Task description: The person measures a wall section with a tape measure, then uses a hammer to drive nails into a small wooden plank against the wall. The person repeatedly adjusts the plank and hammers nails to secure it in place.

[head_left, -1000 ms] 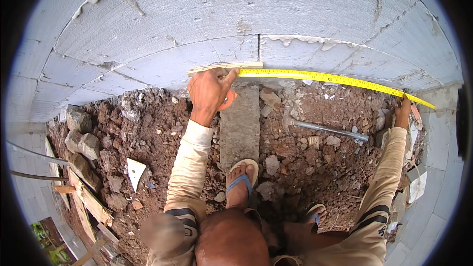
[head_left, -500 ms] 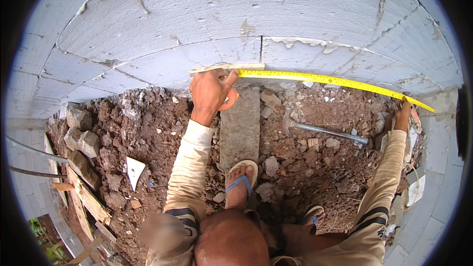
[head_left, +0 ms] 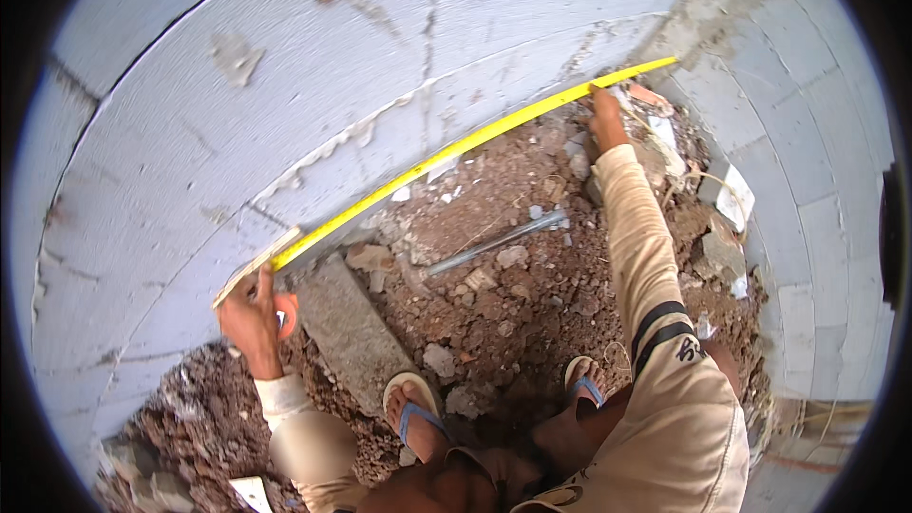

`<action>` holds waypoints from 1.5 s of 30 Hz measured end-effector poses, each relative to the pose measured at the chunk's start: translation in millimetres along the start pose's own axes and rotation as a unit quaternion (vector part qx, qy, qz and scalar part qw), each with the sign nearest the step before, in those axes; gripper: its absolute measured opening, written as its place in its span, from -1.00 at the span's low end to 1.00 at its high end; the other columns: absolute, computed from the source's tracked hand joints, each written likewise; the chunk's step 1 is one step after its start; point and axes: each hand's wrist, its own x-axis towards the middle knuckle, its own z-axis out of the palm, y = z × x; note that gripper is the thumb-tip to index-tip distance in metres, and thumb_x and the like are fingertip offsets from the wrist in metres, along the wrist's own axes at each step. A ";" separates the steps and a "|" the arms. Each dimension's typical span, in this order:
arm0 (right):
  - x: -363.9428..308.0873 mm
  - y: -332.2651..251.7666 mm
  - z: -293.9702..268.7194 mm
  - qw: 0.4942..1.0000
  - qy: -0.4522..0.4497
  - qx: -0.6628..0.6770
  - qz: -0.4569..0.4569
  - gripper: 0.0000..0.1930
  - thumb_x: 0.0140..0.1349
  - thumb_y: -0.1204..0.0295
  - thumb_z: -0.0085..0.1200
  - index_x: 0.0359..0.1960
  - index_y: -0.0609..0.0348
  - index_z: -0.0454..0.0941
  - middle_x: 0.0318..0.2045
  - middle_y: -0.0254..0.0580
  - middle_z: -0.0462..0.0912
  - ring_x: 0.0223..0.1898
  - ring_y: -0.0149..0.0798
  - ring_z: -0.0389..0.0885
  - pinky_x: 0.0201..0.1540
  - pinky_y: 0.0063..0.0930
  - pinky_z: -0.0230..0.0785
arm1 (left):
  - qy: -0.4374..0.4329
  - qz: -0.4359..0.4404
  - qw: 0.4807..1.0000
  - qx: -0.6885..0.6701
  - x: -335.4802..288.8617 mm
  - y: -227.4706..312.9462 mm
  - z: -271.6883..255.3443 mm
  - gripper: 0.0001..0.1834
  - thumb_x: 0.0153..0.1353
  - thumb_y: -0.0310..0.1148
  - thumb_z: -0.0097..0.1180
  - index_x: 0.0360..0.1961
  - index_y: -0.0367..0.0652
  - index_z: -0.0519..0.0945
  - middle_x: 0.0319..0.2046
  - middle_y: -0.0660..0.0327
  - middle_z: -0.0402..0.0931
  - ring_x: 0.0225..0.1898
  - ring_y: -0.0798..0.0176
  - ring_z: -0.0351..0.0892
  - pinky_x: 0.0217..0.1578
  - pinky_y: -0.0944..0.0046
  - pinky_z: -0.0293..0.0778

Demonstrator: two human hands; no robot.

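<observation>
A yellow tape measure blade stretches along the foot of the pale block wall, its far end in the wall's right corner. My left hand is closed around the tape measure, whose orange case shows beside the fingers. A thin wooden strip lies between that hand and the wall. At the other end, my right hand pinches the blade a little short of its tip; some of its fingers are hidden. Below the blade a hammer with a grey metal handle rests on the soil.
Rubble and loose brown soil cover the ground. A flat concrete slab runs from the wall toward my sandalled foot. Broken stones and a white fragment lie by the right-hand wall.
The view has turned toward the right corner, so the wall and tape now slant up to the right. Both hands keep their hold, and the blade stays stretched along the wall.
</observation>
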 end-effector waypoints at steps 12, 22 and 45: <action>-35.1 6.1 16.7 0.998 0.054 0.022 0.021 -0.70 0.42 0.34 0.04 0.06 0.26 0.56 0.01 -0.10 0.68 -0.05 -0.10 0.70 -0.14 0.13 0.43 | -0.025 -0.007 1.000 0.006 4.8 8.4 -11.3 -0.55 0.27 -0.05 0.32 -0.43 -0.31 0.75 -0.54 -0.06 0.64 -0.49 -0.11 0.58 -0.34 0.01 0.46; -22.1 3.8 6.8 0.993 0.093 0.069 -0.024 -0.68 0.34 0.44 0.13 0.02 0.45 0.58 -0.06 0.00 0.70 -0.05 -0.11 0.66 0.04 -0.19 0.43 | 0.028 0.031 0.999 -0.017 -3.8 13.0 -1.3 -0.62 0.23 -0.17 0.36 -0.45 -0.36 0.72 -0.50 -0.04 0.63 -0.42 -0.15 0.58 -0.28 -0.05 0.45; -75.7 -29.7 35.0 0.992 0.094 0.083 0.032 -0.65 0.32 0.44 0.12 0.03 0.48 0.55 -0.08 -0.02 0.70 -0.13 -0.02 0.73 -0.06 -0.15 0.45 | 0.005 0.002 1.000 0.020 1.9 8.2 -12.9 -0.62 0.23 -0.16 0.34 -0.43 -0.35 0.71 -0.48 -0.03 0.65 -0.40 -0.17 0.59 -0.30 -0.04 0.44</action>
